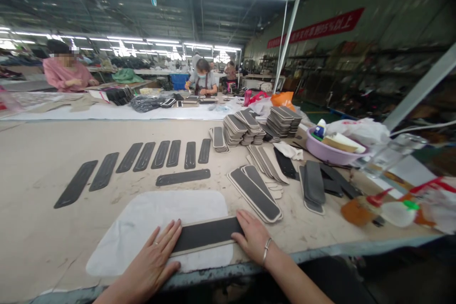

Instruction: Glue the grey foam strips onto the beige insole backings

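Note:
A dark grey strip with a beige border (210,235) lies on a white sheet (142,218) near the table's front edge. At its left end, my left hand (156,256) presses down with fingers spread flat. My right hand (252,235) rests on the right end, its fingers stretched and the thumb apart. Just beyond my right hand is a fanned pile of similar bordered strips (254,192). Further off, a row of glossy dark pieces (144,156) is laid out, with one long dark piece (183,177) lying crosswise before it.
Stacks of bordered pieces (242,128) stand at the back right. To the right are black strips (313,183), a purple basin (331,152), an orange-brown glue bottle (359,210) and a green-capped bottle (399,213). Co-workers sit beyond the table, one in a pink top (67,73).

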`<state>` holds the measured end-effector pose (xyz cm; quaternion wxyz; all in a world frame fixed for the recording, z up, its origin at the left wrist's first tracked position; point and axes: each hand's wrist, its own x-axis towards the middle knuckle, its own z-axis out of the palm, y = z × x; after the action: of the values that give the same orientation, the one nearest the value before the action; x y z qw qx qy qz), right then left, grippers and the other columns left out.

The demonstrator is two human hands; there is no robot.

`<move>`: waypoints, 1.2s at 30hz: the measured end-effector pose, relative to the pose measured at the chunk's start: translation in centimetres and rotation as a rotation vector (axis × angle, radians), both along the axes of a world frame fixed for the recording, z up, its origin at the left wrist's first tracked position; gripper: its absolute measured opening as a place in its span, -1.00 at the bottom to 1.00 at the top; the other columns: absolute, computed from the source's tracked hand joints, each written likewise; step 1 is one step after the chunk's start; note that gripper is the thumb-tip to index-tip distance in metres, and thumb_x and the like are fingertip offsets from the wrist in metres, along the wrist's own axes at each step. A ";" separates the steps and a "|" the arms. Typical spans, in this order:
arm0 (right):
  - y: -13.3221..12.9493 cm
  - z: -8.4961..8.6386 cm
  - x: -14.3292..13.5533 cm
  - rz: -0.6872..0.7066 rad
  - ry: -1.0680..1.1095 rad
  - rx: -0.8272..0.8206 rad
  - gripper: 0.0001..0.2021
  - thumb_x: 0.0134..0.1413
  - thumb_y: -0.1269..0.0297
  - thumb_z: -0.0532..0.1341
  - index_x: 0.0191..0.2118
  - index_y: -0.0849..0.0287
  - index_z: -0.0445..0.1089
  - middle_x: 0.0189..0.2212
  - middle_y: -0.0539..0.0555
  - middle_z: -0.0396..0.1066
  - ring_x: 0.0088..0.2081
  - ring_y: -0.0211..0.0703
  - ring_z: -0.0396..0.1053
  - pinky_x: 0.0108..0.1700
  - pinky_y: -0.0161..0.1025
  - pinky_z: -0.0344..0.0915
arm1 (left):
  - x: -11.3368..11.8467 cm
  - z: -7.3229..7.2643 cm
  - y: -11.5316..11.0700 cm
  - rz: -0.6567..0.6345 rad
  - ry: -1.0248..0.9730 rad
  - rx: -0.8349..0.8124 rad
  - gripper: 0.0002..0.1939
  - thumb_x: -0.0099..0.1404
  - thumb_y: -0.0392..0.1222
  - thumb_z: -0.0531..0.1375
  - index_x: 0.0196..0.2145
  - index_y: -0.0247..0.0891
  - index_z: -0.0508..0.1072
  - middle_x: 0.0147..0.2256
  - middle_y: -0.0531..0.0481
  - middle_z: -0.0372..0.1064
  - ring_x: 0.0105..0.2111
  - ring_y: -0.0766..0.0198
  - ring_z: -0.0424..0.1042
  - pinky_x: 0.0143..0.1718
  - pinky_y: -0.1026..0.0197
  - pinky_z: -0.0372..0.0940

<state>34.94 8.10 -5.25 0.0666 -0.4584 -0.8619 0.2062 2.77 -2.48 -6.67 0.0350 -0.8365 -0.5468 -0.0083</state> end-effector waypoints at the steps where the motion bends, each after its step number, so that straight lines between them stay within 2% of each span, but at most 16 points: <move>1: 0.2 0.2 -0.2 -0.022 0.032 0.026 -0.38 0.05 0.17 0.14 0.21 0.34 0.10 0.15 0.25 0.16 0.16 -0.01 0.06 0.21 -0.14 -0.04 | 0.0 -0.1 0.0 0.001 -0.002 0.010 -0.28 0.32 0.10 -0.07 0.28 -0.15 -0.36 0.28 -0.07 -0.21 0.24 0.08 -0.02 0.20 0.04 -0.06; 3: 0.7 0.7 -0.6 -0.035 0.078 0.056 -0.34 -0.08 0.20 0.24 0.19 0.27 0.14 0.03 0.22 0.27 0.06 0.00 0.17 0.13 -0.16 0.08 | 0.0 -0.1 0.2 0.002 -0.018 0.023 -0.28 0.32 0.09 -0.07 0.28 -0.14 -0.35 0.27 -0.06 -0.20 0.23 0.09 -0.01 0.20 0.04 -0.05; 5: 1.3 1.0 -0.8 -0.036 0.085 0.038 -0.23 -0.26 0.18 0.34 0.17 0.22 0.18 -0.06 0.20 0.30 -0.01 0.04 0.22 0.05 -0.13 0.15 | 0.1 0.1 0.3 -0.002 -0.042 0.020 -0.28 0.31 0.09 -0.06 0.28 -0.12 -0.35 0.27 -0.04 -0.19 0.23 0.08 -0.01 0.20 0.02 -0.04; 7: 1.9 1.2 -1.0 -0.055 0.096 -0.005 -0.22 -0.37 0.21 0.39 0.12 0.20 0.25 -0.12 0.19 0.32 -0.08 0.05 0.27 -0.03 -0.13 0.20 | 0.2 0.4 0.4 -0.012 -0.062 0.001 -0.27 0.30 0.10 -0.05 0.27 -0.11 -0.35 0.27 -0.04 -0.20 0.24 0.06 -0.03 0.20 -0.02 -0.04; 8: 2.2 1.4 -1.1 -0.063 0.111 -0.025 -0.30 -0.36 0.23 0.38 0.06 0.18 0.31 -0.17 0.16 0.35 -0.13 0.02 0.30 -0.08 -0.16 0.22 | 0.2 0.5 0.5 -0.012 -0.070 -0.008 -0.26 0.30 0.11 -0.04 0.27 -0.11 -0.35 0.27 -0.05 -0.21 0.24 0.04 -0.05 0.20 -0.05 -0.03; 11: 2.9 1.9 -1.1 -0.065 0.169 -0.047 -0.79 -0.12 0.29 0.25 -0.26 0.11 0.48 -0.37 0.04 0.39 -0.28 -0.15 0.35 -0.21 -0.29 0.23 | 0.2 0.4 0.6 0.048 -0.112 0.018 -0.23 0.29 0.10 -0.02 0.28 -0.16 -0.37 0.29 -0.11 -0.28 0.25 -0.03 -0.11 0.18 -0.11 0.00; 12: 3.2 2.1 -0.9 -0.084 0.184 -0.031 -0.87 -0.04 0.29 0.20 -0.35 0.11 0.48 -0.42 0.01 0.38 -0.31 -0.18 0.35 -0.23 -0.32 0.22 | 0.1 0.3 0.6 0.079 -0.128 0.043 -0.22 0.29 0.08 -0.02 0.28 -0.17 -0.37 0.29 -0.13 -0.31 0.26 -0.05 -0.12 0.17 -0.13 0.02; 13: 3.6 2.3 -0.5 -0.126 0.196 -0.002 -0.86 0.02 0.27 0.15 -0.39 0.11 0.46 -0.43 0.01 0.37 -0.31 -0.20 0.35 -0.24 -0.34 0.22 | 0.1 0.1 0.6 0.104 -0.141 0.064 -0.22 0.29 0.08 -0.01 0.28 -0.18 -0.36 0.29 -0.15 -0.32 0.26 -0.07 -0.13 0.16 -0.14 0.04; 18: 5.8 1.8 4.0 -0.440 0.176 0.154 -0.70 0.16 0.16 -0.01 -0.35 0.17 0.42 -0.40 0.08 0.40 -0.26 -0.12 0.35 -0.20 -0.27 0.24 | 0.0 -0.7 0.9 0.121 -0.154 0.082 -0.21 0.25 0.11 0.03 0.28 -0.10 -0.28 0.30 -0.15 -0.33 0.24 -0.12 -0.09 0.13 -0.19 0.09; 20: 6.4 1.2 6.0 -0.498 0.128 0.169 -0.68 0.14 0.12 0.01 -0.30 0.22 0.42 -0.37 0.15 0.39 -0.27 -0.05 0.36 -0.20 -0.20 0.25 | 0.0 -1.0 1.0 0.115 -0.157 0.082 -0.22 0.24 0.12 0.04 0.28 -0.07 -0.25 0.30 -0.13 -0.31 0.23 -0.13 -0.07 0.13 -0.21 0.07; 22: 7.0 0.8 7.5 -0.541 0.098 0.192 -0.63 0.11 0.07 0.05 -0.18 0.27 0.40 -0.25 0.22 0.38 -0.22 -0.01 0.36 -0.16 -0.16 0.25 | -0.1 -1.2 1.0 0.108 -0.148 0.073 -0.23 0.23 0.13 0.05 0.28 -0.04 -0.23 0.30 -0.11 -0.30 0.23 -0.14 -0.05 0.13 -0.23 0.06; 25: 8.7 0.6 9.1 -0.566 0.010 0.329 -0.55 0.12 0.11 0.06 0.04 0.32 0.27 -0.06 0.28 0.29 -0.04 0.03 0.28 -0.01 -0.15 0.18 | -0.1 -1.5 1.0 0.100 -0.114 0.049 -0.24 0.24 0.14 0.03 0.28 -0.04 -0.25 0.29 -0.13 -0.30 0.23 -0.13 -0.06 0.13 -0.25 0.05; 27: 10.4 0.5 9.9 -0.561 -0.055 0.415 -0.54 0.11 0.24 0.08 0.11 0.36 0.19 0.01 0.29 0.24 0.06 0.04 0.19 0.08 -0.16 0.10 | -0.1 -1.5 1.1 0.096 -0.092 0.036 -0.24 0.25 0.14 0.01 0.28 -0.07 -0.26 0.29 -0.16 -0.30 0.24 -0.13 -0.07 0.13 -0.26 0.04; 29: 12.3 0.2 10.7 -0.552 -0.085 0.432 -0.51 0.06 0.39 0.09 0.14 0.40 0.15 0.04 0.32 0.22 0.08 0.05 0.16 0.11 -0.14 0.06 | -0.1 -1.5 1.1 0.100 -0.083 0.030 -0.24 0.26 0.14 0.00 0.28 -0.08 -0.27 0.29 -0.17 -0.30 0.24 -0.13 -0.08 0.13 -0.27 0.02; 32: 14.5 -0.5 12.1 -0.517 -0.100 0.410 -0.48 -0.01 0.54 0.07 0.14 0.40 0.16 -0.05 0.32 0.31 0.00 0.04 0.25 0.06 -0.10 0.11 | -0.1 -1.3 1.0 0.098 -0.088 0.006 -0.24 0.26 0.14 0.01 0.28 -0.07 -0.27 0.29 -0.15 -0.29 0.24 -0.14 -0.08 0.14 -0.27 0.01; 36: 15.8 -1.2 13.9 -0.469 -0.091 0.397 -0.54 0.01 0.55 0.04 0.08 0.26 0.28 -0.24 0.21 0.41 -0.19 -0.05 0.36 -0.13 -0.17 0.25 | 0.0 -0.9 0.9 0.093 -0.104 -0.028 -0.23 0.25 0.15 0.01 0.28 -0.05 -0.27 0.28 -0.14 -0.28 0.24 -0.14 -0.09 0.13 -0.28 0.02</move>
<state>48.89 23.91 -6.46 0.1619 -0.6317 -0.7581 -0.0080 2.75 -1.54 -7.53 -0.0048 -0.8091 -0.5862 -0.0423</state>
